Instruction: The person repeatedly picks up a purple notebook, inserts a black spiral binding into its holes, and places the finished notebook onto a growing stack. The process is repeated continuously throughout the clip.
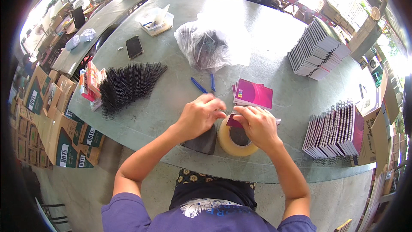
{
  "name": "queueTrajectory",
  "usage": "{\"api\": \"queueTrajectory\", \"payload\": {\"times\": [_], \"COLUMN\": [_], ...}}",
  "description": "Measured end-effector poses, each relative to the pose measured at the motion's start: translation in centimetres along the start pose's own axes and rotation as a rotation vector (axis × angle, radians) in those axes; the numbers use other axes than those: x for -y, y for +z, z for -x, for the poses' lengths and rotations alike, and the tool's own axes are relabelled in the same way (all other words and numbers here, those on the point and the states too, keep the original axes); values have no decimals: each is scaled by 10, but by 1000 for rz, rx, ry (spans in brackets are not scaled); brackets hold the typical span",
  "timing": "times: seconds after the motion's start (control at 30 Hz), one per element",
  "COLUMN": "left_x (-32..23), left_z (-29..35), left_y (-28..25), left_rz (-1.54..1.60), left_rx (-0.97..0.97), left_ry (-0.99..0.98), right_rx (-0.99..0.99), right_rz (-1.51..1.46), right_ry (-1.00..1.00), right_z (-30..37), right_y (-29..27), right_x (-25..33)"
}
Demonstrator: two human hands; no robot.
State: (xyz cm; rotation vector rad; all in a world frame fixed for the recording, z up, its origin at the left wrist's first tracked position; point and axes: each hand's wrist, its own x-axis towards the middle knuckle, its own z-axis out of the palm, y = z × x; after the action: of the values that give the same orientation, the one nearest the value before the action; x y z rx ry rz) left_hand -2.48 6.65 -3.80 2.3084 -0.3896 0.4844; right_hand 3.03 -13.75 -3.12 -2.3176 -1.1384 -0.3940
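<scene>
My right hand is closed on a small maroon notebook, thumb on its cover, just above a wide roll of clear yellowish tape. Close by on its left, my left hand is curled, thumb and forefinger drawn together near the notebook's edge; anything between them is too small to make out. A short stack of magenta notebooks lies just beyond my hands. Blue-handled pliers rest on the table, between that stack and a plastic bag. A dark flat piece sits under my left wrist.
Black spiral coils are heaped at left, beside orange packets. Farther back are a phone, a plastic tub and the plastic bag. Spiral-bound notebooks stand at right, with another stack behind. Cartons flank the table.
</scene>
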Motion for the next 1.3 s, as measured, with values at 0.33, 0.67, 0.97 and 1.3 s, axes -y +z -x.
{"api": "queueTrajectory", "payload": {"times": [0.33,0.67,0.97,1.3], "left_x": [-6,19,-70,-54], "left_z": [-12,63,-4,-14], "left_y": [-7,8,-37,-4], "left_rz": [-60,-357,-232,-371], "left_rx": [96,117,-409,-152], "left_ry": [-47,-203,72,147], "right_rx": [48,195,-145,-105], "right_rz": [-275,-449,-1139,-1202], "right_ry": [85,334,529,561], "right_z": [-10,19,47,56], "right_y": [0,-42,5,3], "right_x": [4,-52,-62,-45]}}
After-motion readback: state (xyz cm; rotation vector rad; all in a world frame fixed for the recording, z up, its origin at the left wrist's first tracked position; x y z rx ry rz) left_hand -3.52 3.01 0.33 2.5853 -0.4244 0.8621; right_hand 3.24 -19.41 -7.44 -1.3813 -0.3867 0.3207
